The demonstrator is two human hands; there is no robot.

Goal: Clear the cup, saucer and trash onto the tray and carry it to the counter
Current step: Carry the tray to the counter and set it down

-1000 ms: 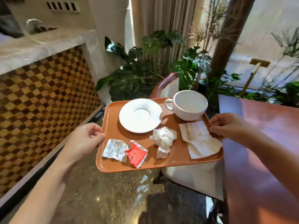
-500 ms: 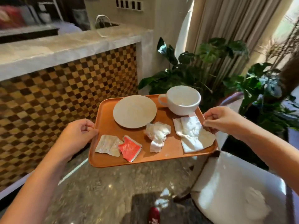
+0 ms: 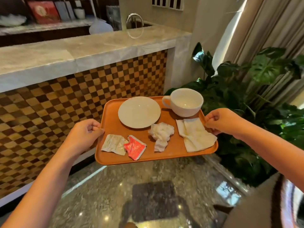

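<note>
I hold an orange tray [image 3: 172, 154] in the air in front of me. My left hand [image 3: 85, 131] grips its left rim and my right hand [image 3: 222, 120] grips its right rim. On the tray lie a white saucer [image 3: 139, 112] at the back left and an empty white cup [image 3: 186, 102] at the back right. Nearer me lie a white torn packet [image 3: 113, 143], a red torn packet [image 3: 134, 148], a crumpled tissue [image 3: 161, 133] and a flattened napkin [image 3: 195, 134]. The marble counter [image 3: 82, 50] stands ahead and to the left, higher than the tray.
The counter front is brown checkered tile [image 3: 57, 109]. A faucet [image 3: 134, 17] and sink sit behind the counter's far end. Large green plants [image 3: 246, 89] and curtains fill the right. A polished granite floor [image 3: 131, 195] lies below, and a chair back [image 3: 263, 203] shows at lower right.
I have turned left with the tray: the counter now fills the view ahead, while the wooden table and white chair have slid out to the right. Both hands keep their grip.
</note>
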